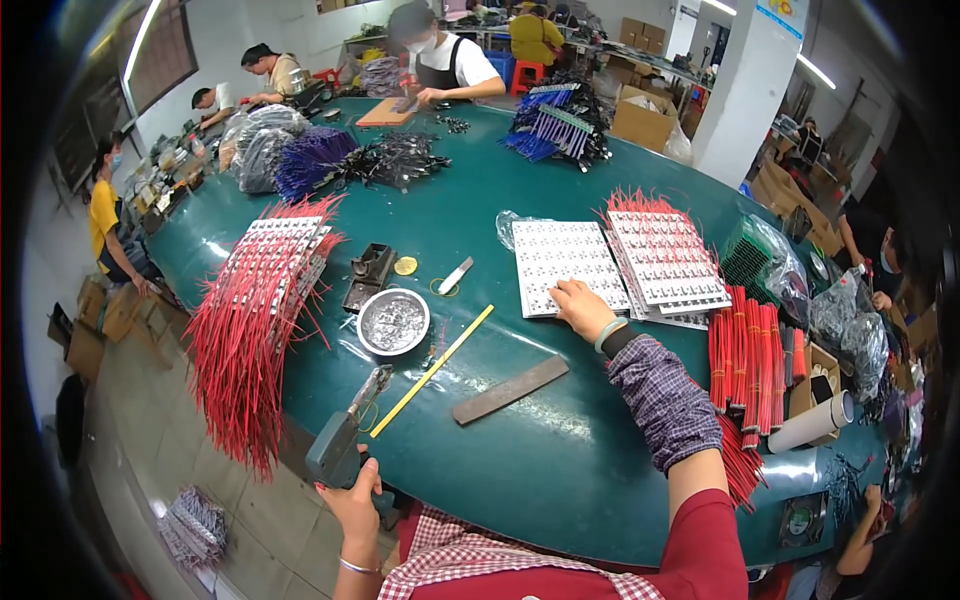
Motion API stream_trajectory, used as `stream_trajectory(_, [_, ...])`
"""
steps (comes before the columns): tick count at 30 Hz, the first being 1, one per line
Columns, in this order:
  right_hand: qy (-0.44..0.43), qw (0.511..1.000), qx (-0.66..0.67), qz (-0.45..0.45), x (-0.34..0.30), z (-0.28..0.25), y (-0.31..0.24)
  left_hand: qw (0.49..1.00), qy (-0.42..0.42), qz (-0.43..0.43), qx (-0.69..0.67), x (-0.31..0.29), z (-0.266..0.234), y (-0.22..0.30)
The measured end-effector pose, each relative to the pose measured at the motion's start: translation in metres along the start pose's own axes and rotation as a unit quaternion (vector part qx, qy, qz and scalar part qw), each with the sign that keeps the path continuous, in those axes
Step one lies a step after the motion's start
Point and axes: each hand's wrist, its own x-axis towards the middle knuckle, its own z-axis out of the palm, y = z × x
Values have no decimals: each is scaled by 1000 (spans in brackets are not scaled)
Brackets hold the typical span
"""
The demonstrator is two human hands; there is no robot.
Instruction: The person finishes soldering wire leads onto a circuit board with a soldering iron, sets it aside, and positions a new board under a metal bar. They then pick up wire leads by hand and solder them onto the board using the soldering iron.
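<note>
My left hand is wrapped round the grip of a grey-green soldering gun, its metal tip pointing up beside a round metal bowl of silvery bits. At the near edge of a white circuit board panel, my right hand has its fingers bent over the board, which lies flat. The palm hides where the thumb meets it. Right of that panel sits a stack of similar panels with thin red wires. Another wired panel pile hangs its red wires over the table's left edge.
A yellow strip, a dark flat bar and a white-handled blade lie on the green table. Bundled red wires and a white roll crowd the right side. Across the table, a masked person works.
</note>
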Motion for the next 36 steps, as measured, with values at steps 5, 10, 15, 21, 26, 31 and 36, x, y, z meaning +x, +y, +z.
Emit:
stream_trajectory(5, [40,998,-39,-12,-1,-2,2,999,15,17,-30,-2,8,4])
stream_trajectory(10, [125,984,-120,50,3,-10,-6,999,7,12,-29,-5,3,2])
stream_trajectory(15, [263,953,-148,7,8,-27,-16,999,12,20,-24,-11,-7,2])
stream_trajectory(21, [323,940,-94,-67,-23,-76,-46,997,33,37,-52,-20,9,15])
stream_trajectory(26, [344,927,-37,-143,-79,-94,-97,999,27,25,-17,-20,5,4])
stream_trajectory(31, [326,927,-41,-182,-163,-121,-163,999,31,18,28,6,-29,-33])
stream_trajectory(36, [297,947,13,-119,-255,-100,-221,997,-63,21,33,-2,-16,-17])
